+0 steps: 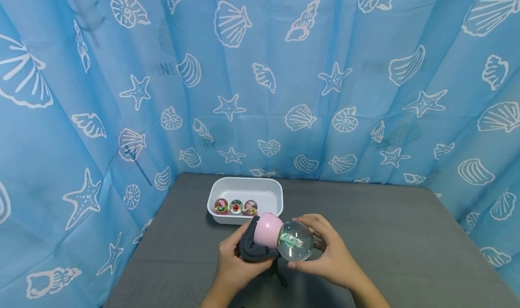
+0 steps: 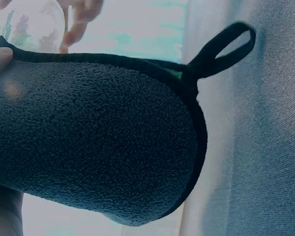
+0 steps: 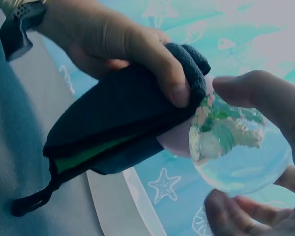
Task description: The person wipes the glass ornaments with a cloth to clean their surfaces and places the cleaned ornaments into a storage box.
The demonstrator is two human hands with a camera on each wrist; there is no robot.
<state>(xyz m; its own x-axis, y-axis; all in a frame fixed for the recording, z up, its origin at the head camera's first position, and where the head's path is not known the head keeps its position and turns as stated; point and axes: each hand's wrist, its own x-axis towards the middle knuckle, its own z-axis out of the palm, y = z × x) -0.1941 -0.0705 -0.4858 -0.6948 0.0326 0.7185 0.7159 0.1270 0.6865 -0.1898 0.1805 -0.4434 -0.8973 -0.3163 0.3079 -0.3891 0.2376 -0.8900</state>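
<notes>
A snow globe with a clear ball and a pink base is held on its side above the table. My left hand grips a dark grey cloth wrapped against the pink base. In the right wrist view the cloth shows black edging, a hanging loop and a green strip inside its fold; the left thumb presses on it near the base. My right hand holds the clear ball between thumb and fingers. Pale and green figures show inside the ball. The cloth fills most of the left wrist view.
Behind the hands, a white plastic basin stands on the grey table. Three small globes lie in its left part. A blue curtain with white shell and starfish prints hangs along the table's back and sides.
</notes>
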